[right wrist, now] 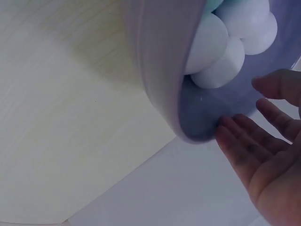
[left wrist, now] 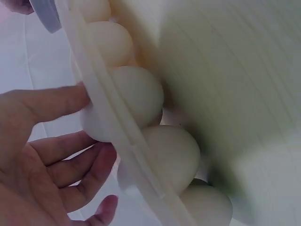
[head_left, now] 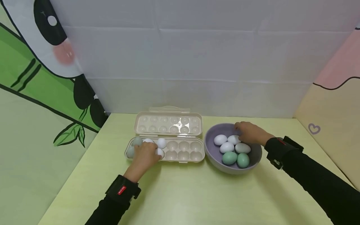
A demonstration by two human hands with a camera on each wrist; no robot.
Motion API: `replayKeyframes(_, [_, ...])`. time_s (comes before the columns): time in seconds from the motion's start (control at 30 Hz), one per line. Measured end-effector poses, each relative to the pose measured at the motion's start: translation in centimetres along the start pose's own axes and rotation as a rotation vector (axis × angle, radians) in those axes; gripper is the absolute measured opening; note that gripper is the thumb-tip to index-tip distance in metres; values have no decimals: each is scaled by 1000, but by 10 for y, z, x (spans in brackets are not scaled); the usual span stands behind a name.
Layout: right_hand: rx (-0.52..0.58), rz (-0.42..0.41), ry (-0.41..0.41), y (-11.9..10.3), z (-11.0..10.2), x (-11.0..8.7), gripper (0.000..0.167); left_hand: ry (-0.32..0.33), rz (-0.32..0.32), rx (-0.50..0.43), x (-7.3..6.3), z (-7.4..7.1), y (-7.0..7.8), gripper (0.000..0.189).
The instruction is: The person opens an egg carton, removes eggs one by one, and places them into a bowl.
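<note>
My left hand (head_left: 145, 153) reaches over the near row of a translucent egg carton (head_left: 184, 155). In the left wrist view, its thumb and fingers close in on opposite sides of a white egg (left wrist: 96, 125) at the carton's rim. Beside the hand, white eggs (head_left: 161, 143) and grey-green eggs (head_left: 137, 141) sit in the left cups. My right hand (head_left: 250, 132) dips over the far right of a purple bowl (head_left: 209, 153), its fingers spread loosely, nothing between them. White eggs (head_left: 227, 147), a pale greyish egg (head_left: 242, 148) and green eggs (head_left: 229, 158) lie inside the bowl.
The carton's lid (head_left: 168, 124) is tipped back behind it, close to the pale back wall (head_left: 208, 59). Bowl and carton stand side by side on the light wooden table (head_left: 180, 193). A painted panel (head_left: 45, 78) rises at the left, another (head_left: 334, 125) at the right.
</note>
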State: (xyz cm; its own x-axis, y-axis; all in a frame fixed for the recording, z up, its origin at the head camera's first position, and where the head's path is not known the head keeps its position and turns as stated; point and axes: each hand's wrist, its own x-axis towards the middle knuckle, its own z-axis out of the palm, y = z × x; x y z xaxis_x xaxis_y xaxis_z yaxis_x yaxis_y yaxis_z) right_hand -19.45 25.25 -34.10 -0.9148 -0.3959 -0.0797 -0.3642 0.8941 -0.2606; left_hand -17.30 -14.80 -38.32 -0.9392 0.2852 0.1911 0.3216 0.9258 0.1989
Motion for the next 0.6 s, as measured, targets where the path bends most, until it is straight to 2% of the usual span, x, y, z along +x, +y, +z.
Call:
replayKeyframes(0.17, [30,-19,33,1,-12,-1,32,117,72,49,5,-1,-2,29])
replayKeyframes(0.3, [63,-33,66,1,-18,-3,31,186,101,44,10,-3,-4,32])
replayKeyframes(0.43, [81,-44,85,-1,-21,-3,29,215,113,30,14,-5,-6,33])
replayKeyframes(0.6, [83,-63,97,-5,-22,-2,28,215,107,2,17,-5,-8,33])
